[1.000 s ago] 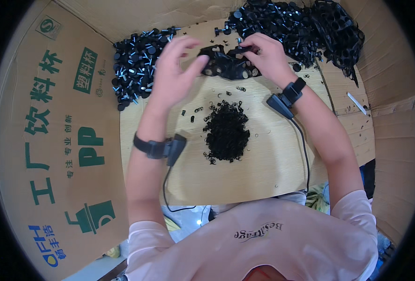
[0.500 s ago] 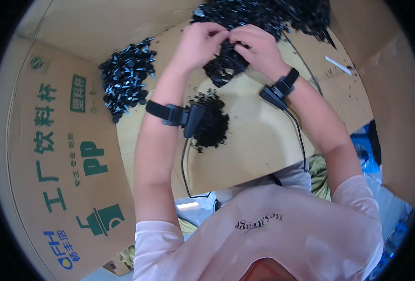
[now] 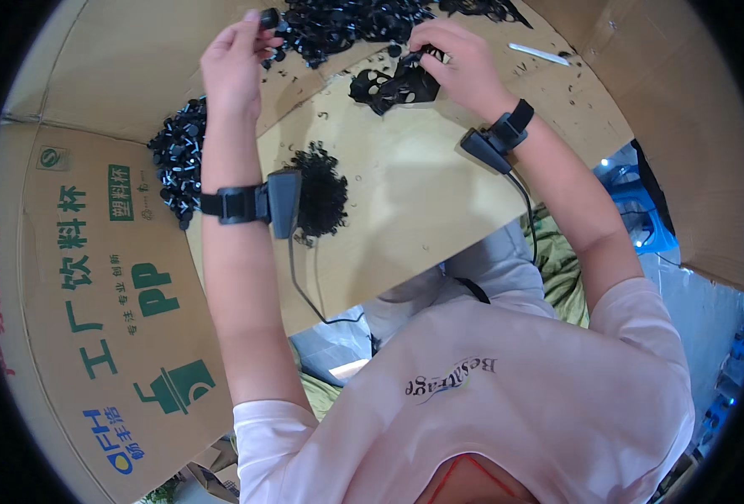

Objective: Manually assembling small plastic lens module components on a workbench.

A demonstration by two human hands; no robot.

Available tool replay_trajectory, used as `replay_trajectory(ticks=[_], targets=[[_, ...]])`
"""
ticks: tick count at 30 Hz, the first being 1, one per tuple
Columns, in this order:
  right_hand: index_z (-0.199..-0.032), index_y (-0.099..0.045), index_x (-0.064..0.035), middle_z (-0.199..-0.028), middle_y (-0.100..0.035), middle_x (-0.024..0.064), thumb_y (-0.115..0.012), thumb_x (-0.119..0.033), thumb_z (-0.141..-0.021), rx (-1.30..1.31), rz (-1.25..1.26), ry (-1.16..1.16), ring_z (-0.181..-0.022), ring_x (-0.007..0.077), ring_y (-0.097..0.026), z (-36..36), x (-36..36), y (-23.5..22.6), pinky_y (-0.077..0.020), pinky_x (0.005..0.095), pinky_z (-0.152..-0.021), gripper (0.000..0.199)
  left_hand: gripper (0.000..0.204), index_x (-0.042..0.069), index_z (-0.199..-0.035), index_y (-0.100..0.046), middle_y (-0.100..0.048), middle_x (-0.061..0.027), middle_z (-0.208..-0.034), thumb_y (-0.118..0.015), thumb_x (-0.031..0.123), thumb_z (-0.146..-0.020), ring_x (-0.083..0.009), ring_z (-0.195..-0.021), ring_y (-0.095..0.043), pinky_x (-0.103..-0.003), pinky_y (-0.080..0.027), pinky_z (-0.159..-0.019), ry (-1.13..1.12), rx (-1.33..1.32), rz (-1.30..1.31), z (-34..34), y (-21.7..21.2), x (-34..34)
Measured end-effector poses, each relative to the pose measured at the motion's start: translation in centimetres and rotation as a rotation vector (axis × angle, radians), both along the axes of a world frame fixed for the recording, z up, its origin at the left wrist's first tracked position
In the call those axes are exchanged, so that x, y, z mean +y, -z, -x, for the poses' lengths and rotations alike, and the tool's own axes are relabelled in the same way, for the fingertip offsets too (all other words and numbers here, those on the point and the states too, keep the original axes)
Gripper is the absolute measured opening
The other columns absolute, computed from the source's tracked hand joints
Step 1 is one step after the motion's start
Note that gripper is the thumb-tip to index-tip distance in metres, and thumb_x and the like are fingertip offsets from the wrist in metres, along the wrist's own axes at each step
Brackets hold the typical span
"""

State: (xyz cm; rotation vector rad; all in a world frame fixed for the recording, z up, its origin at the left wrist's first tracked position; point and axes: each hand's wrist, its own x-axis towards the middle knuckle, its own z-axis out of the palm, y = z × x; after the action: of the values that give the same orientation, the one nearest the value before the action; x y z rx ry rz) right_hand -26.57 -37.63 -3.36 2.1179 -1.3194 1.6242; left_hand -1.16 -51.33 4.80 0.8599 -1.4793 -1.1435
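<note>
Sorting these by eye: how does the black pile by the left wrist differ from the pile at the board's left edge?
The wrist pile is fine, crumb-like scraps in a tight round mound; the left pile is chunkier, distinct round pieces. The wrist pile sits on the board; the left pile spills off its edge onto the printed cardboard. Both are black, loose and untouched by either hand.

A small round black plastic part (image 3: 268,17) is pinched at the fingertips of the left hand (image 3: 236,63), raised just left of the big heap of black parts (image 3: 347,25) at the top of the cardboard sheet (image 3: 405,193). A flat black plastic frame (image 3: 393,84) with round openings, tilted, is gripped in the right hand (image 3: 460,63), just below that heap.
</note>
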Motion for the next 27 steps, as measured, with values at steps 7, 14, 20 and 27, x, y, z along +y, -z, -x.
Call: replay_trajectory(ticks=[7,14,20,27], targets=[[-0.096,-0.069,-0.0048,-0.106,-0.066,0.0069,-0.069,-0.007,-0.076,0.275,-0.465,-0.233,-0.106,0.0288,-0.055,4.6,8.2,2.5,-0.0443,0.0393,-0.093,0.019,0.021,-0.001,-0.092,-0.067,-0.065,-0.0042,-0.076,-0.063,0.019,-0.094,-0.0111,-0.069,-0.059,-0.023,-0.044,-0.067,0.056,0.05,0.048,-1.6,1.2,12.1],[-0.09,-0.072,-0.0061,-0.099,-0.063,0.0031,-0.067,-0.013,-0.076,0.406,-0.567,-0.259,-0.104,0.0257,-0.051,3.1,11.6,1.7,-0.0396,0.0403,-0.093,0.016,0.014,-0.001,-0.093,-0.067,-0.066,-0.0041,-0.081,-0.062,0.012,-0.094,-0.0101,-0.072,-0.06,-0.024,-0.047,-0.069,0.045,-0.129,-0.056,-3.2,5.9,19.7],[-0.096,-0.07,-0.0036,-0.08,-0.064,0.008,-0.068,-0.015,-0.082,0.271,-0.545,-0.218,-0.073,0.0253,-0.06,0.5,11.1,-1.7,-0.0496,0.0348,-0.068,0.017,0.01,-0.002,-0.098,-0.067,-0.066,-0.0043,-0.08,-0.065,0.004,-0.091,-0.0098,-0.071,-0.06,-0.022,-0.048,-0.064,-0.056,-0.005,-0.182,-3.4,8.4,23.4],[-0.114,-0.065,-0.0032,-0.09,-0.068,0.004,-0.07,-0.019,-0.088,-0.221,-0.804,-0.617,-0.076,0.0091,-0.061,-10.0,9.8,-3.3,-0.0494,0.0242,-0.067,0.031,0.017,-0.001,-0.102,-0.067,-0.07,-0.0075,-0.092,-0.069,-0.002,-0.086,-0.0107,-0.082,-0.066,-0.023,-0.053,-0.071,-0.168,0.271,-0.102,-4.3,10.2,24.5]])
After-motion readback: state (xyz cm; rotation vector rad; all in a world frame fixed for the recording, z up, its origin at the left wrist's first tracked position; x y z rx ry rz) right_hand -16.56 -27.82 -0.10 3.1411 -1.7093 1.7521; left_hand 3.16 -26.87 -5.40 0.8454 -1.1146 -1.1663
